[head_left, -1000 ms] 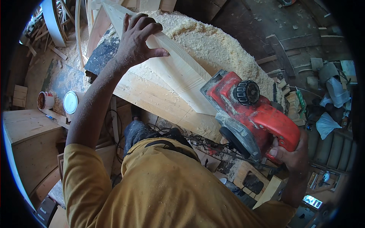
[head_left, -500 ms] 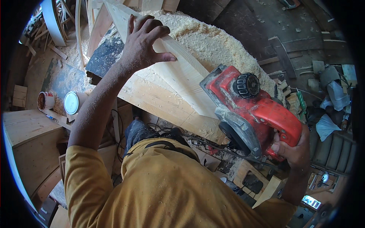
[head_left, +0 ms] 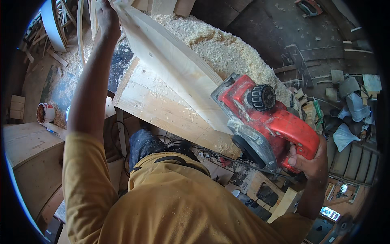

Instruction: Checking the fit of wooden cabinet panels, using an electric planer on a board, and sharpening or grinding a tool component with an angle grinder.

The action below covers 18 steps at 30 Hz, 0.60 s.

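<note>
My right hand (head_left: 310,160) is wrapped around the rear handle of a red electric planer (head_left: 270,118) with a black ribbed knob. The planer's front rests against the near end of a pale wooden board (head_left: 174,69). This thick board slants across the bench, with its long edge and a broad face showing. At the board's far end, my left hand (head_left: 108,18) grips its corner; the fingertips are partly cut off by the picture's upper edge. Beneath the board lies a wide wooden panel (head_left: 152,107) with some shavings on it.
A large heap of shavings (head_left: 227,44) lies beyond the board. At left stand a shavings-filled bucket (head_left: 45,112) and a wooden cabinet (head_left: 32,142). A cable (head_left: 219,154) runs below the bench's near edge. Another red tool (head_left: 308,7) lies on the floor at far right.
My left hand has moved from the middle of the board up to its far end. The board has tilted, so more of its face shows. The planer has barely shifted.
</note>
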### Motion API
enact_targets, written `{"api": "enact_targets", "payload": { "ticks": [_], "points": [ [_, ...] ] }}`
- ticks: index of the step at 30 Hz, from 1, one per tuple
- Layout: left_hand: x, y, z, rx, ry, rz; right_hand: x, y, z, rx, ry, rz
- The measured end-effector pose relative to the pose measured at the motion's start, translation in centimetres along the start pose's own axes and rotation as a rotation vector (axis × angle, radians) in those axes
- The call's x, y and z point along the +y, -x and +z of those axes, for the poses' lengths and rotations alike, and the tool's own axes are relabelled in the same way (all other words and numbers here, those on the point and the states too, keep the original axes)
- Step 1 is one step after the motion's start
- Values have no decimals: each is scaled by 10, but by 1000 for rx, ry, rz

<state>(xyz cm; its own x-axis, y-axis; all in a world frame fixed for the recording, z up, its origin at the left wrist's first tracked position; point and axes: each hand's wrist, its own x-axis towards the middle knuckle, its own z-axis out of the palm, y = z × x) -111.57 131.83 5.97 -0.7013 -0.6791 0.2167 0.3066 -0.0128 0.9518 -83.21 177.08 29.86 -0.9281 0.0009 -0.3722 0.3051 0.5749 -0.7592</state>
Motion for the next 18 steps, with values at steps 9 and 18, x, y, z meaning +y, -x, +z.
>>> {"api": "enact_targets", "payload": {
  "ticks": [9, 18],
  "points": [
    [-57, -23, 3, -171, 212, -285, -13, -9, 20, 71, -16, 3],
    [-32, -9, 10, -149, 285, -341, -43, -41, 36, 22, 9, 77]
  ]
}}
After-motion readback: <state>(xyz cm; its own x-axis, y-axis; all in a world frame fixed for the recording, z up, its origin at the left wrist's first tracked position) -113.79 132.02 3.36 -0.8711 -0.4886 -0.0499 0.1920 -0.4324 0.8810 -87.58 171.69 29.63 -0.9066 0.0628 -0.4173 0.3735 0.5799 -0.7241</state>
